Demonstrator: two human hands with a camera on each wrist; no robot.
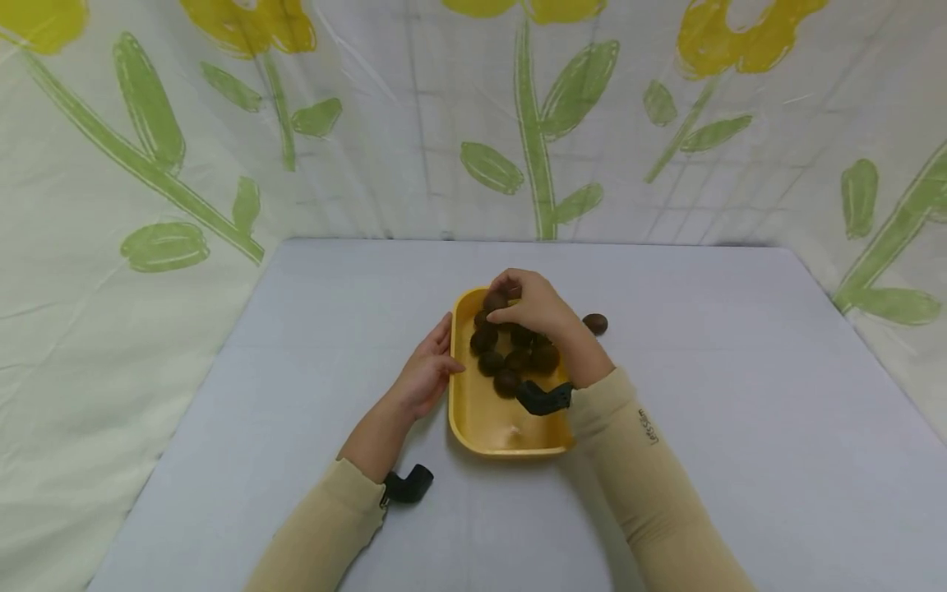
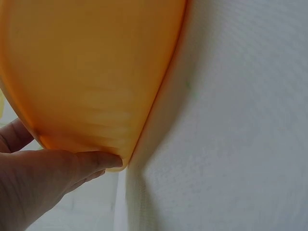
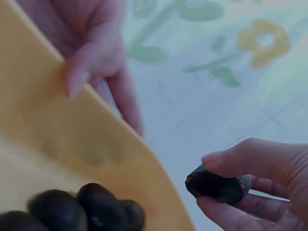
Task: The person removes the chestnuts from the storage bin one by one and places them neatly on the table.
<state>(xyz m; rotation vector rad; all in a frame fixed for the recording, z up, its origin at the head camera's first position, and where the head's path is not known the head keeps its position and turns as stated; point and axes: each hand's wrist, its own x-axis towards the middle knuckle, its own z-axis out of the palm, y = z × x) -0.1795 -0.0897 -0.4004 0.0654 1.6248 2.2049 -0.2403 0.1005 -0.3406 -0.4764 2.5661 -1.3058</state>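
A yellow tray [image 1: 473, 427] lies on the table with several dark brown, egg-shaped fruits [image 1: 506, 382] in its far and middle part. My left hand [image 1: 429, 374] grips the tray's left side, thumb over the rim and fingers along the outside. Between the thumb and fingers of my right hand [image 1: 540, 308] is one dark fruit [image 3: 219, 185], pinched over the tray's far left corner in the head view. The right forearm hides part of the tray's right side. Underneath my left thumb, the left wrist view has the tray wall [image 2: 96, 72] close up.
One loose dark fruit [image 1: 595, 323] lies on the white table [image 1: 703, 395], right of the tray and behind the right wrist. A hanging cloth with painted flowers [image 1: 533, 123] stands at the table's far edge. Black wrist cameras [image 1: 410, 483] stick out from both sleeves.
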